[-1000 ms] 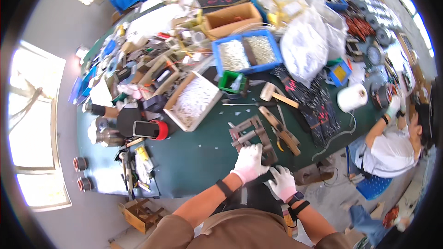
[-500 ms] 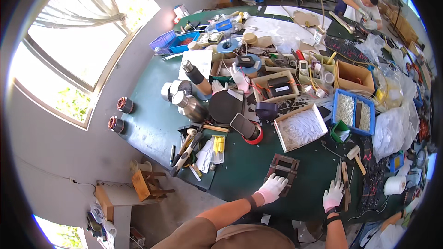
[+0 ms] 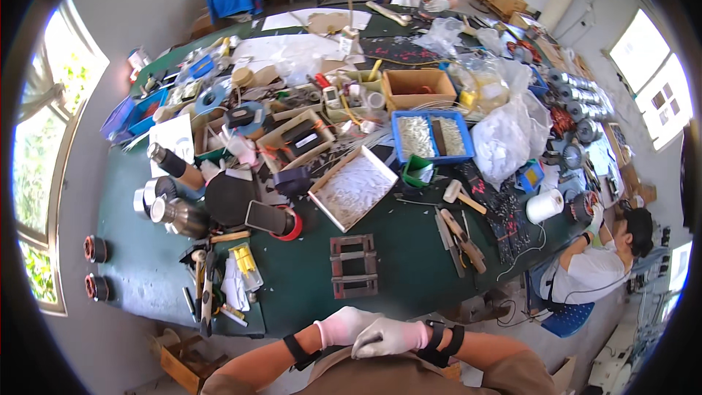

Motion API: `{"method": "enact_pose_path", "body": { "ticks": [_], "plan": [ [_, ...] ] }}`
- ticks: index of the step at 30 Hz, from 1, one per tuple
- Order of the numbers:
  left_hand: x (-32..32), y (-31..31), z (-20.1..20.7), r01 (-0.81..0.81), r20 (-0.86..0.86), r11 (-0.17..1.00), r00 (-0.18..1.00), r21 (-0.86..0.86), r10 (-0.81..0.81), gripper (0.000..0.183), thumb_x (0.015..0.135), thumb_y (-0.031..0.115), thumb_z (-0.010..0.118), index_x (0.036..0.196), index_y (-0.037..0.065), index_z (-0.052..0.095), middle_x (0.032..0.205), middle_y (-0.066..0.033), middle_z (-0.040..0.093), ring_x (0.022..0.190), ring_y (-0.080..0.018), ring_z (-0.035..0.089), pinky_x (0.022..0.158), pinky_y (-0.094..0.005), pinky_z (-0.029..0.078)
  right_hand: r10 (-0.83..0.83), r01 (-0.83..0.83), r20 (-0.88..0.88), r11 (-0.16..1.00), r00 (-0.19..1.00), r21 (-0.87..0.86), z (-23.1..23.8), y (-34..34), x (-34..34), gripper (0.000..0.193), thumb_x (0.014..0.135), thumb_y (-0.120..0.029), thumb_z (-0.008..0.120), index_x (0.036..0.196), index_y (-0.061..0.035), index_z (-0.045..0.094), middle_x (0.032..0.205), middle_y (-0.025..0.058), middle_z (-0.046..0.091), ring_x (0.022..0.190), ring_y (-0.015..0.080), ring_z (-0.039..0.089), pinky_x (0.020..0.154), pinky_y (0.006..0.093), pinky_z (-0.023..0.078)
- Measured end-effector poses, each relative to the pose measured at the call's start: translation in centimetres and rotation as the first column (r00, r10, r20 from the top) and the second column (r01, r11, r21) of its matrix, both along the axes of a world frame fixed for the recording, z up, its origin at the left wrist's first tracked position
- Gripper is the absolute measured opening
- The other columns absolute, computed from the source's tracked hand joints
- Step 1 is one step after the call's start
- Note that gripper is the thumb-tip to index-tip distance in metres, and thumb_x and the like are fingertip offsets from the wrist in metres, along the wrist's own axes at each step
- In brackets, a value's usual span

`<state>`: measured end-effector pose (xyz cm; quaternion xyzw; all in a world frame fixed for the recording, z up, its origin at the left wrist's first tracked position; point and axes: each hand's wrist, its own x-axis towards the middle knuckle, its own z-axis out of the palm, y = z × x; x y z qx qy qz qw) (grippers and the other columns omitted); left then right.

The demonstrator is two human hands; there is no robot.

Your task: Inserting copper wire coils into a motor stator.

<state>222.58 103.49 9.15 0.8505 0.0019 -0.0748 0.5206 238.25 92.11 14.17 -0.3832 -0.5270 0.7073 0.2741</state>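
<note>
There are two hands, both in white gloves. The left hand [image 3: 346,324] and the right hand [image 3: 391,338] are close together near the front edge of the green surface [image 3: 292,278], and the right one covers part of the left one. The fingers of the right hand bend down. I cannot tell if the left grip is wide or narrow, because part of it is hidden. I cannot tell for the right grip either, or if there is anything inside it. One black band goes around the left wrist, and two go around the right.

One brown frame [image 3: 355,255] lies flat on the surface, just ahead of the hands and not touching them. To its right are one hammer [image 3: 455,190] and at least two long tools [image 3: 448,243]. Past the frame is one white box [image 3: 356,189] full of thin white strips. Behind that is one blue tray [image 3: 395,139] with two heaps of white bits, and one small green box [image 3: 418,170] sits by its front.

To the left, one phone [image 3: 267,217] leans by one red ring [image 3: 294,225]. Farther left are two flasks, one silver [image 3: 179,217] and one dark and brown [image 3: 172,163], and two round coils [image 3: 96,268] at the side. One white spool [image 3: 545,206] stands on the right. Two other people [image 3: 596,252] are working nearby.
</note>
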Motion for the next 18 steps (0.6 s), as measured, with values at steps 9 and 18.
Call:
{"method": "enact_pose_path", "body": {
  "ticks": [9, 18],
  "plan": [
    [9.2, -1.0, 0.7, 0.156, 0.141, 0.984, 0.976, 0.088, -0.167, 0.026, 0.088, 0.030, 0.067, 0.100, 0.010, 0.057, 0.083, -0.0079, 0.063, 0.078, -0.0320, 0.070, 0.066, -0.0427, 0.056, -0.171, 0.089, 0.285, 0.956, 0.943, 0.278, 2.2, -4.1, 5.1, 0.028, 0.099, -0.028, 0.063, 0.108, -0.0067, 0.078, 0.103, 0.0101, 0.077, 0.096, 0.0274, 0.071, 0.087, 0.0364, 0.056],
    [14.3, -1.7, 2.8, 0.135, -0.002, 0.981, 0.991, 0.136, -0.136, 0.020, 0.092, 0.027, 0.063, 0.097, 0.008, 0.058, 0.087, -0.0109, 0.066, 0.082, -0.0340, 0.070, 0.069, -0.0454, 0.056, -0.239, 0.076, 0.410, 0.924, 0.880, 0.376, 5.9, -5.4, 10.0, 0.019, 0.092, -0.019, 0.071, 0.104, -0.0054, 0.078, 0.098, 0.0125, 0.077, 0.093, 0.0302, 0.073, 0.082, 0.0381, 0.058]
  ]
}}
